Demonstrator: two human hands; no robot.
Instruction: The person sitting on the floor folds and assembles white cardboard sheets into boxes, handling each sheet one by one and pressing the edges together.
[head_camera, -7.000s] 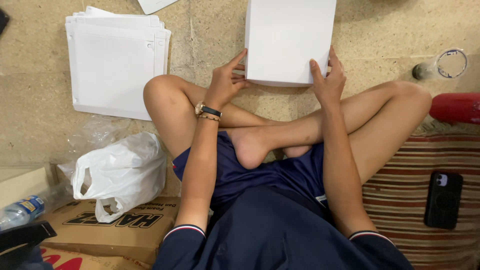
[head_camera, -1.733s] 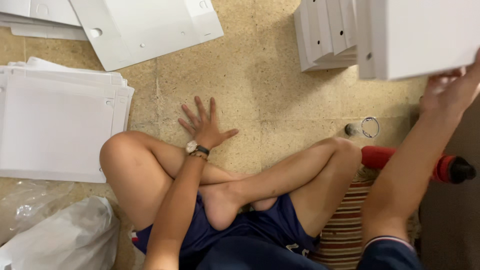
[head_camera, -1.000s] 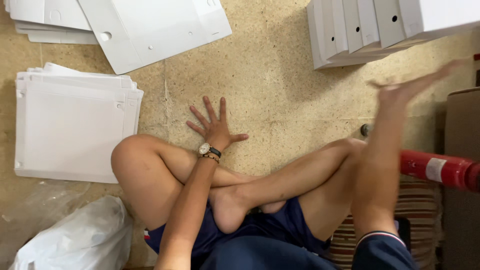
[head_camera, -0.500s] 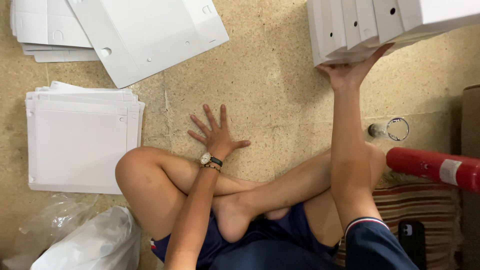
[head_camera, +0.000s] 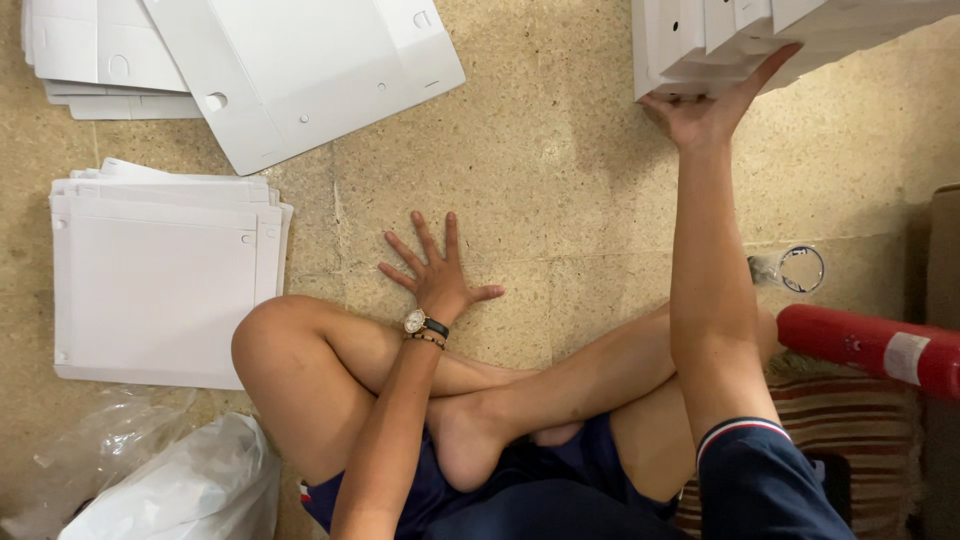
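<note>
White cardboard makes up the row of folded boxes (head_camera: 720, 40) standing side by side at the top right of the tiled floor (head_camera: 560, 180). The right hand (head_camera: 705, 105) reaches up to the near end of that row, fingers stretched along the underside of one box and thumb spread out to the side; it presses against the boxes rather than closing round any of them. This looks like the step of settling a finished box into line with the others. Squaring it up would call for a gentle, even push along the bottom edge, so the neighbouring boxes do not tip or slide apart.

The left hand (head_camera: 437, 270) lies flat on the floor with its fingers fanned wide, holding nothing and propping the body; a wristwatch (head_camera: 418, 322) sits on its wrist.

Further out, a stack of flat white box blanks (head_camera: 160, 290) lies to the left, with more unfolded blanks (head_camera: 300, 70) overlapping at the top left. A white plastic bag (head_camera: 180, 490) sits at the lower left, a roll of clear tape (head_camera: 800, 268) lies near the right knee, and a red cylinder (head_camera: 870, 345) rests beside a striped mat (head_camera: 870, 440).
</note>
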